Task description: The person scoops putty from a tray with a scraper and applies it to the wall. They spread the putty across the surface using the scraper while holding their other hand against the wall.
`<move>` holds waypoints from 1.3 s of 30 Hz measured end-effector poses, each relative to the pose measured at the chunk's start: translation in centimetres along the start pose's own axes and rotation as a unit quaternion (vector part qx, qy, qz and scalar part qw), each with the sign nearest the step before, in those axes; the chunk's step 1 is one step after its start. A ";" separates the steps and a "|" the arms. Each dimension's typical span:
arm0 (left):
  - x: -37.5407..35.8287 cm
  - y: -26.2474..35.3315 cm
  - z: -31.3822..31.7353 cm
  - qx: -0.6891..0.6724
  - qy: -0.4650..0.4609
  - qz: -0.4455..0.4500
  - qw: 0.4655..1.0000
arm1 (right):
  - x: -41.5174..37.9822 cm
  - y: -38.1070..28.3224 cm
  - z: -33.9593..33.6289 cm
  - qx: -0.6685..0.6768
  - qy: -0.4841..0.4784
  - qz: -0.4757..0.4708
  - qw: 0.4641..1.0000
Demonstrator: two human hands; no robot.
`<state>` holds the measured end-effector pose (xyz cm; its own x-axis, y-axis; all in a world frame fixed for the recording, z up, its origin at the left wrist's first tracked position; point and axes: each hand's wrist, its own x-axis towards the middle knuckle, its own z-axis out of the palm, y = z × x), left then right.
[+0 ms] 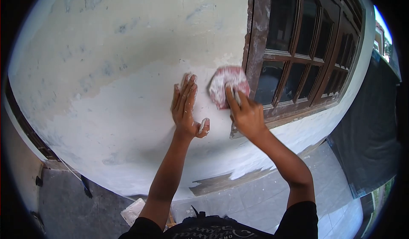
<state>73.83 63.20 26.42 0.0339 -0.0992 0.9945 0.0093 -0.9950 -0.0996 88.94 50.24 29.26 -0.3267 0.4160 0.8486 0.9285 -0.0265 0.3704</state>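
My right hand [247, 113] is closed on a rounded pinkish-red pad [221, 85], smeared with white and blurred by motion. The pad lies against the wall [128, 107] beside the window frame, and my fingers press on its lower right part. To the left of it, my left hand [185, 107] rests on the wall with fingers stretched out and thumb apart, holding nothing. White residue coats its fingertips and thumb. The wall's lower area is covered in bright white, while the upper part is cream with greyish-blue patches.
A brown wooden window [294, 51] with dark panes stands close to my right hand. A dark sheet [366, 124] hangs at the far right. Below are a grey tiled floor [255, 205], a bare patch [226, 181] low on the wall, and a whitish block-like object [133, 211] near my left arm.
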 end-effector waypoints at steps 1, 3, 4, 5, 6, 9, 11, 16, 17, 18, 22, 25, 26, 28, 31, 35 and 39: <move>0.1 0.0 0.1 0.001 0.001 0.004 1.000 | -0.7 -0.5 -0.5 -0.001 0.000 0.000 1.000; 0.3 0.1 0.1 0.014 0.011 0.008 1.000 | -1.3 -0.9 -1.3 0.066 -0.005 0.009 0.998; 0.4 0.2 0.1 0.028 0.019 0.011 0.999 | -0.7 -0.5 -1.7 0.065 -0.005 0.008 0.998; 0.5 0.3 0.1 0.026 0.018 0.011 0.999 | 0.4 0.1 -2.4 0.059 0.018 0.016 0.998; 0.5 0.3 0.1 0.028 0.019 0.012 0.999 | 1.5 0.8 -3.0 0.053 0.041 0.025 0.997; 0.5 0.3 0.2 0.029 0.017 0.010 0.999 | 5.3 2.2 -3.0 0.017 0.080 0.023 0.996; 0.4 0.2 0.0 0.033 0.014 0.007 0.999 | 6.2 2.4 -2.2 -0.028 0.069 0.012 0.997; 0.4 0.3 0.0 0.024 0.019 0.008 0.999 | 1.0 0.2 0.0 -0.001 0.014 -0.009 1.000; 0.3 0.4 0.0 0.025 0.019 0.006 0.999 | -0.4 -0.5 -0.1 0.020 0.001 0.001 1.000; 0.3 0.4 0.1 0.024 0.022 0.006 0.999 | -1.2 -0.9 -0.2 0.040 -0.010 0.011 0.999; 0.3 0.2 0.3 0.028 0.026 0.013 0.999 | 0.7 -0.5 -3.0 0.088 -0.003 0.022 0.996; 0.5 0.4 0.1 0.030 0.029 0.014 0.999 | 5.1 1.4 -2.9 0.047 0.076 0.016 0.996; 0.4 0.4 0.1 0.030 0.029 0.014 0.999 | 6.4 1.8 -2.5 0.033 0.082 0.011 0.996; 0.3 0.3 0.1 0.029 0.029 0.008 0.999 | 6.9 1.8 -1.9 0.020 0.092 0.006 0.996; 0.2 0.2 0.0 0.026 0.027 0.001 0.999 | 4.0 1.1 -0.2 -0.003 0.045 -0.025 0.999; 0.3 0.2 0.0 0.024 0.034 0.013 0.999 | -0.4 -0.4 0.0 0.031 0.007 -0.022 0.999; 0.3 0.2 0.2 0.029 0.038 0.011 0.999 | 1.9 0.2 -2.5 0.069 0.041 -0.007 0.997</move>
<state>74.05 62.98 26.74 -0.0402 -0.1232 0.9916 0.0674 -0.9904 -0.1203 88.03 48.72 31.89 -0.3481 0.3403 0.8735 0.9372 0.1066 0.3320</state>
